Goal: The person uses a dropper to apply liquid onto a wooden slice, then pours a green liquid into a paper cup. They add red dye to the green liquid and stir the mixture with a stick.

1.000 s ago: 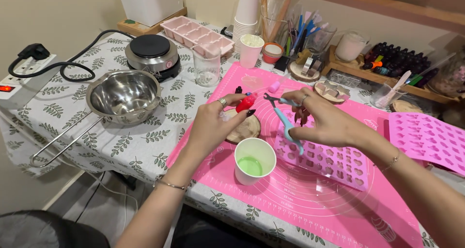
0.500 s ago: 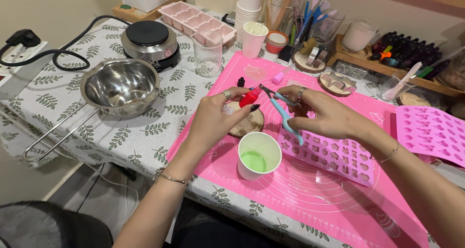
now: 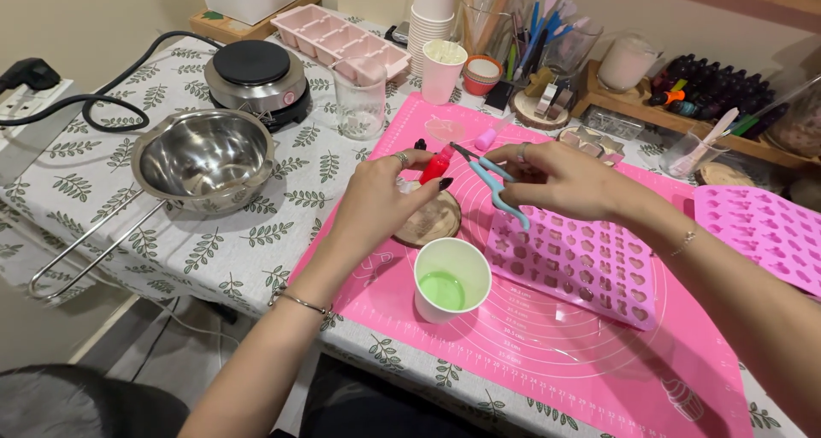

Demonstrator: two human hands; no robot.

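Red bottle now lower, tilted, black-capped, between hands.

The left hand hides most of the red bottle and wooden coaster.

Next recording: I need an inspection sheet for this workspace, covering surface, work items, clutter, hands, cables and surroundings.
Surface: table under a leaf-print cloth, with a pink mat on top.
Work items: red bottle and blue scissors, tips meeting; cup with green liquid; wooden disc; pink mould.
Clutter: steel pot, hot plate, glass beaker, pale tray, stacked cups, second mould, bottle rack.
Hands: left hand holds the bottle; right hand holds the scissors.
Cables: black cable loops from a socket strip to the hot plate.
Surroundings: beige wall; nobody else seen.
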